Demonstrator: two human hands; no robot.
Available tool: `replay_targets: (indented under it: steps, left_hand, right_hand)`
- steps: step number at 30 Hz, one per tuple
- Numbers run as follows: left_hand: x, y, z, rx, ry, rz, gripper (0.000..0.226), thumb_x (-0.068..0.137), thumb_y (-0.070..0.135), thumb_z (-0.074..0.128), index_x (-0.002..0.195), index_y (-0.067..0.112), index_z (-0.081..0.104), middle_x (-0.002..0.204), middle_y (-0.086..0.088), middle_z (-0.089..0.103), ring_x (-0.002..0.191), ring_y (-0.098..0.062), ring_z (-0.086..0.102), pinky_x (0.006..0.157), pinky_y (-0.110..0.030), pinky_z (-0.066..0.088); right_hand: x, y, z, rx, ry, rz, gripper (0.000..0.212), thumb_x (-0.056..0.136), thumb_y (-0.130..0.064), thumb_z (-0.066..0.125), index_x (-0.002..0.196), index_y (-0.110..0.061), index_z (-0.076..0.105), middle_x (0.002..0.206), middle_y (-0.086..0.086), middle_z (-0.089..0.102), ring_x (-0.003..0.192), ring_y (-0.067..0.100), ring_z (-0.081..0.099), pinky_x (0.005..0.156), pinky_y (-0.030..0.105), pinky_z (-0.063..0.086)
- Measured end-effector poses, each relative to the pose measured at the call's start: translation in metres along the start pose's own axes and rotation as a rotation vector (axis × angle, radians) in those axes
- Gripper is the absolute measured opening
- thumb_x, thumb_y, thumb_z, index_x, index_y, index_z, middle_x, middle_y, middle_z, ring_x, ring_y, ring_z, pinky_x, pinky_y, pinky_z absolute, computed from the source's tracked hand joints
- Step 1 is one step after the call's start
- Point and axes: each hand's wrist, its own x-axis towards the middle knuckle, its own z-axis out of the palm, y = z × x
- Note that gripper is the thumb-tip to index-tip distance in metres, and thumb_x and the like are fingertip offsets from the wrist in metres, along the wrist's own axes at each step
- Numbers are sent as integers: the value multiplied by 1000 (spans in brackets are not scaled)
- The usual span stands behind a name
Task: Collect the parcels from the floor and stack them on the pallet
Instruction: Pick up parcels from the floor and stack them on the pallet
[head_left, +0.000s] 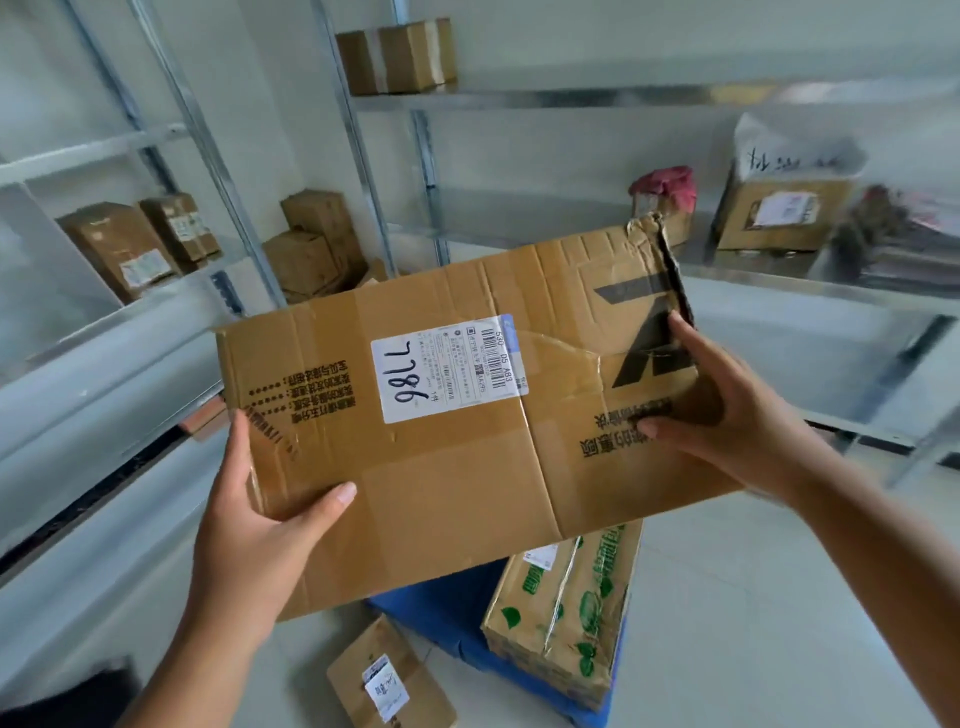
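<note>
Metal shelves (545, 98) line the pale walls, with brown boxes on several levels. In the head view, both hands hold 1 large flat cardboard parcel (457, 415) in the air, tilted, its white label reading 7786 facing the camera. The left hand (260, 525) grips the near left corner, thumb pressed on top. The right hand (717, 410) clasps the torn right end, fingers curled over the edge. Below it, a blue pallet (441, 618) carries a box with green print (566, 618). Another small parcel (389, 680) lies on the floor just beside the pallet.
</note>
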Motion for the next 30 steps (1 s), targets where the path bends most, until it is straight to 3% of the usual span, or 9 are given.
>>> replay_targets:
  steps: [3,9,13,17,21,25,30]
  left_hand:
    - [23,1,19,-6,-16,2,130,49,73,89,154,72,12,164,25,39,150,-7,42,119,-48,40]
    - [66,-26,39,14,16,-40,122,66,51,98,149,79,13,165,21,40,152,-9,40,119,-51,39]
    - [103,-56,49,17,-1,-96,123,68,51,96,152,76,10,167,21,36,153,-10,38,119,-51,39]
    - [126,-74,63,-5,28,-173,116,67,53,96,136,87,9,167,20,36,148,-5,40,113,-42,41]
    - [132,-83,77,16,53,-237,113,69,53,92,133,88,6,167,15,36,141,-3,36,112,-44,44]
    - [131,-87,92,57,73,-276,119,76,50,90,157,68,5,163,14,43,144,-19,48,111,-54,48]
    - [123,-82,122,143,148,-367,119,80,52,87,164,53,3,165,10,40,149,-24,43,114,-58,45]
  right_hand:
    - [32,17,-4,-41,-21,-10,107,81,-36,85,144,-74,8,154,-16,37,130,10,42,100,37,48]
    - [100,27,19,-66,-86,23,105,81,-45,83,138,-82,3,154,-14,38,128,13,45,90,34,49]
    - [143,28,46,-111,-97,54,104,82,-45,83,136,-84,3,151,-19,38,126,12,44,78,19,43]
    - [184,26,70,-187,-133,60,102,83,-45,82,137,-82,3,158,-11,38,126,10,41,92,32,44]
    - [217,31,85,-201,-211,55,102,84,-45,82,128,-89,1,159,-8,38,127,13,43,93,40,48]
    - [249,46,97,-196,-266,34,101,81,-48,82,130,-89,4,157,-8,41,129,19,49,101,50,52]
    - [296,87,118,-154,-383,-19,103,82,-46,83,144,-76,6,142,-15,45,119,14,47,90,44,48]
